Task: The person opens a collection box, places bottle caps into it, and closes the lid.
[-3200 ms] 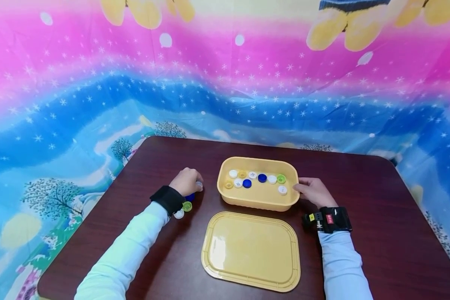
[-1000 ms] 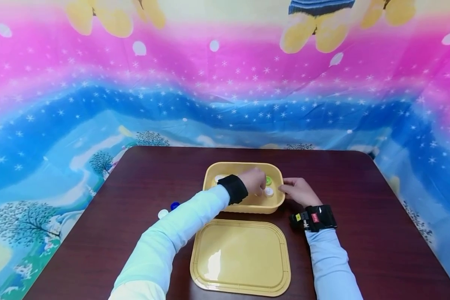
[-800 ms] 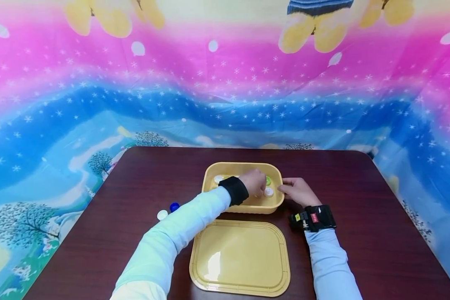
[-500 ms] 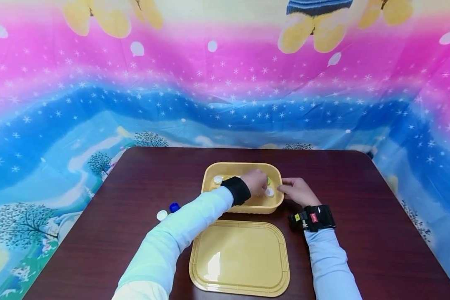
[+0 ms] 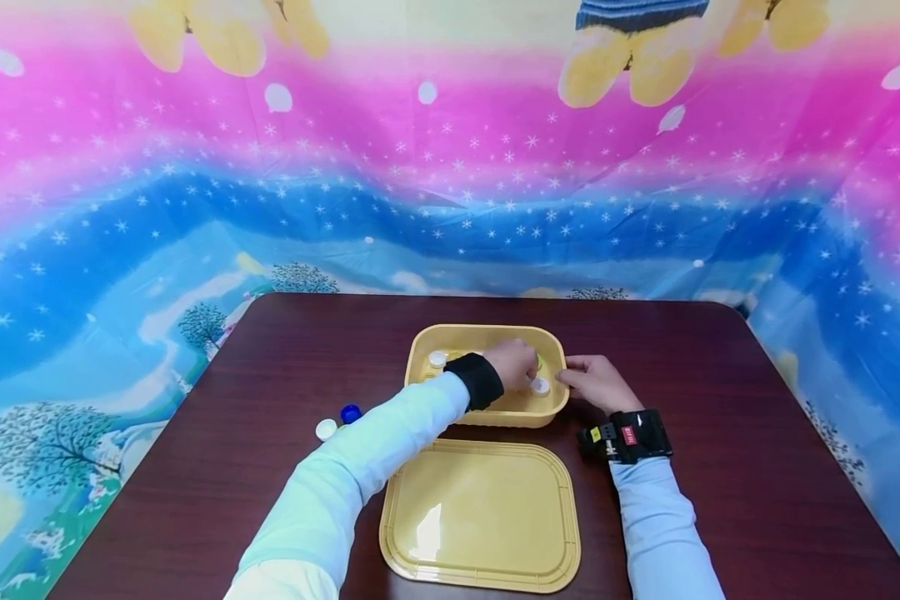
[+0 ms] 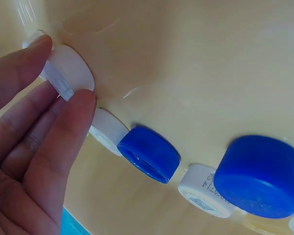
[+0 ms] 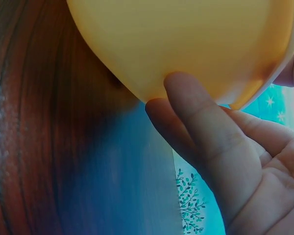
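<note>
Inside the yellow plastic box [image 5: 495, 419], my left hand [image 5: 512, 363] is lowered near the right end. The left wrist view shows its thumb and fingers pinching a white bottle cap [image 6: 74, 68] close over the box floor. Beside it a row of caps stands along the floor, among them a white cap [image 6: 108, 131], a blue cap [image 6: 149, 154] and a larger-looking blue cap [image 6: 259, 176]. My right hand [image 5: 602, 386] holds the box's right end, thumb at the rim and fingers against the outer wall. The left forearm hides part of the box.
A yellow lid [image 5: 480, 517] lies flat in front of the box. Left of the forearm, a blue cap [image 5: 350, 413] and a white cap [image 5: 326, 430] lie on the dark table [image 5: 217, 467], another partly hidden by the sleeve. A printed cloth [image 5: 450, 167] hangs behind.
Since the oldest frame, my left hand has gone from the caps on the table into the box, and the head view has shifted. Lately it has only edged right; my right hand stays on the box.
</note>
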